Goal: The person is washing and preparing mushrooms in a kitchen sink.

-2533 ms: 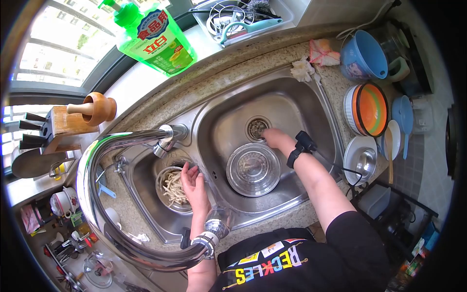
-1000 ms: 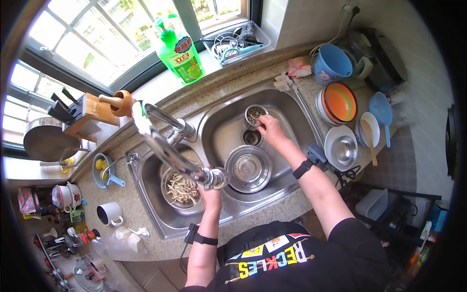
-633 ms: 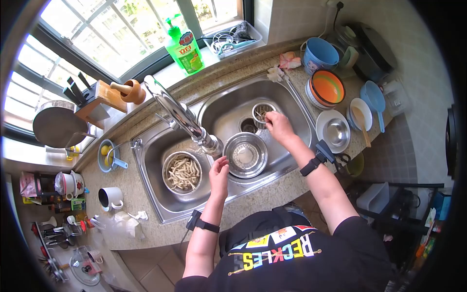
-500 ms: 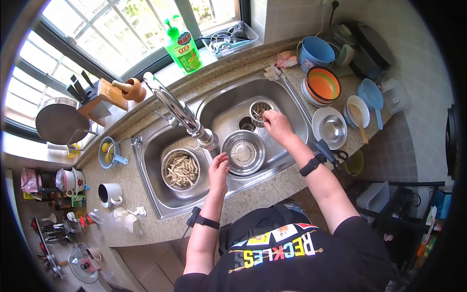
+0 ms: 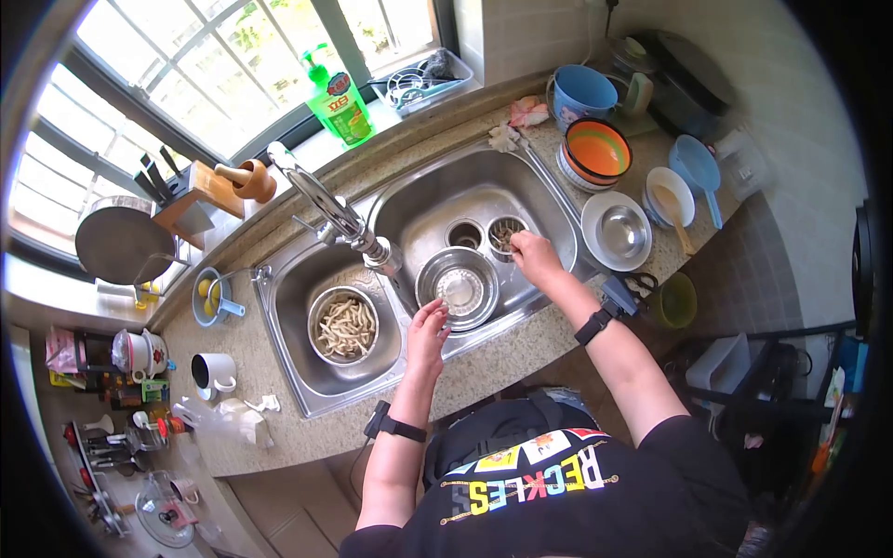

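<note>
In the right basin, my right hand (image 5: 536, 258) is closed on the rim of a sink strainer basket (image 5: 503, 232) with brownish scraps inside. The uncovered drain hole (image 5: 463, 234) lies just left of the basket. A shiny metal bowl (image 5: 462, 285) sits closer to me in the same basin. My left hand (image 5: 428, 337) is at the bowl's near left edge, fingers loosely apart and holding nothing. Over in the left basin stands a metal pot (image 5: 314, 342) filled with pale, finger-like pieces (image 5: 348, 327), which look like chicken feet.
The faucet (image 5: 377, 251) rises between both basins (image 5: 279, 316). To the right are stacked bowls (image 5: 595, 153), a plate with a small metal bowl (image 5: 605, 209), and a blue ladle (image 5: 698, 166). A mug (image 5: 214, 372) and a blue strainer (image 5: 212, 298) stand left; green soap (image 5: 339, 107) is on the sill.
My right hand has shifted the strainer basket away from the drain hole, to the right and a little toward me. My left hand stays beside the metal bowl. The camera view has shifted slightly.
</note>
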Action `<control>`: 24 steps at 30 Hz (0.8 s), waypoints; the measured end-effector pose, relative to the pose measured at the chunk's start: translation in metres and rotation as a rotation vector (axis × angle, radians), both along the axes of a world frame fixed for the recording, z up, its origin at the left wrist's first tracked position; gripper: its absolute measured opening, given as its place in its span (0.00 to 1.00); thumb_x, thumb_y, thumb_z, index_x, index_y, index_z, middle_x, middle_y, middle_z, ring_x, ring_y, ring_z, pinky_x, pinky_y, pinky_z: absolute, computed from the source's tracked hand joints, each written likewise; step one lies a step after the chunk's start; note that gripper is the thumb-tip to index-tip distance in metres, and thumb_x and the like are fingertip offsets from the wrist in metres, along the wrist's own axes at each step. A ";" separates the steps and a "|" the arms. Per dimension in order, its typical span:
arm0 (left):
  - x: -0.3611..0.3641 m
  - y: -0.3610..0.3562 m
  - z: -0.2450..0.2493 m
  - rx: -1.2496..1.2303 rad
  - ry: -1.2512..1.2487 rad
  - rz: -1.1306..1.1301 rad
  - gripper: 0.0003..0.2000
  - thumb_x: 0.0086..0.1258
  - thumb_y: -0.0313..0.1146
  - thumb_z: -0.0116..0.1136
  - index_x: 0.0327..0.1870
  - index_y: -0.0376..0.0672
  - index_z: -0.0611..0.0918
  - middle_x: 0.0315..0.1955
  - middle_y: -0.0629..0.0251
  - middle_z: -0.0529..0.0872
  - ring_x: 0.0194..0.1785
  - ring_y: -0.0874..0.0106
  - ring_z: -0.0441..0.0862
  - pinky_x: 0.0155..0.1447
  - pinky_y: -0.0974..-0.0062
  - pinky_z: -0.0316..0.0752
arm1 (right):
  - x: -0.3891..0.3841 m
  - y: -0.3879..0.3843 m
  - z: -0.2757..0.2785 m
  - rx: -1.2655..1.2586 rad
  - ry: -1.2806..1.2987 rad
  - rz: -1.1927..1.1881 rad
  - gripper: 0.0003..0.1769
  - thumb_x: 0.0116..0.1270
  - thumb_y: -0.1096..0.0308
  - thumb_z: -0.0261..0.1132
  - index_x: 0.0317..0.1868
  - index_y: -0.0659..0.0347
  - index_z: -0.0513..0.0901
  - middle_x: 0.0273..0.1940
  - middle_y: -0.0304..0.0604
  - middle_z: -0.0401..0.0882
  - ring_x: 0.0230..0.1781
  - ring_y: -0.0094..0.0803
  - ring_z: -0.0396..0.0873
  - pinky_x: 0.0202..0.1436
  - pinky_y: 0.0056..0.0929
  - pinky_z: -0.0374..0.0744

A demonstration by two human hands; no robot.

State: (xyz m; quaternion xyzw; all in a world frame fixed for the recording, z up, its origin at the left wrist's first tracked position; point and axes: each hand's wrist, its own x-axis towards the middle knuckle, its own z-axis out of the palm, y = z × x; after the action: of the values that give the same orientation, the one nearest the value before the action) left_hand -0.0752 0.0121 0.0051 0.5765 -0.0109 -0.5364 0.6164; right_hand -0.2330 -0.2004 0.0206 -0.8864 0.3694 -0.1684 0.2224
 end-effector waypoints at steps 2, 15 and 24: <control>-0.001 -0.003 0.001 -0.025 0.034 -0.066 0.16 0.66 0.31 0.51 0.55 0.44 0.73 0.48 0.65 0.77 0.52 0.72 0.72 0.56 0.69 0.67 | -0.005 0.013 0.009 0.006 -0.120 -0.056 0.04 0.52 0.75 0.62 0.28 0.61 0.74 0.31 0.48 0.76 0.35 0.48 0.76 0.39 0.43 0.75; -0.007 -0.026 -0.012 0.006 0.143 -0.176 0.26 0.64 0.47 0.50 0.64 0.56 0.66 0.65 0.65 0.60 0.70 0.59 0.49 0.69 0.55 0.42 | 0.003 0.069 0.008 -0.012 -0.041 -0.130 0.05 0.53 0.75 0.56 0.30 0.61 0.78 0.34 0.50 0.78 0.38 0.48 0.78 0.42 0.42 0.77; 0.002 -0.037 -0.030 0.012 0.351 -0.141 0.25 0.70 0.46 0.37 0.67 0.48 0.60 0.68 0.57 0.53 0.73 0.56 0.42 0.71 0.56 0.39 | 0.012 0.091 0.033 -0.010 0.036 -0.103 0.06 0.56 0.72 0.55 0.31 0.61 0.79 0.35 0.48 0.78 0.40 0.44 0.79 0.43 0.38 0.79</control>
State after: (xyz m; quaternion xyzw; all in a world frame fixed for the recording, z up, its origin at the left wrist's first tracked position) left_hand -0.0729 -0.0251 -0.0250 0.4755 0.0596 -0.6708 0.5661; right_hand -0.2210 -0.1091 0.0536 -0.8703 0.4175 -0.1654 0.2022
